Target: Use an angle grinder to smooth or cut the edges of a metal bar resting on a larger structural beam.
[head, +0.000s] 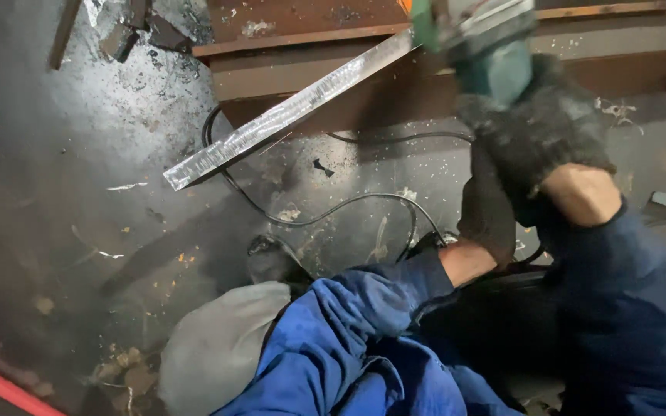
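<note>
Green plastic of the angle grinder [481, 46] filled the top of my view, blurred. My right hand [543, 135], in a dark work glove, was clenched around its body. My left hand [487, 212], gloved too, sat just below; I could not tell whether its fingers were closed on anything. The grinder's head met the upper end of a bright steel bar [287, 115] slanting down over a black cable [325, 212] on the gritty floor [79, 154].
</note>
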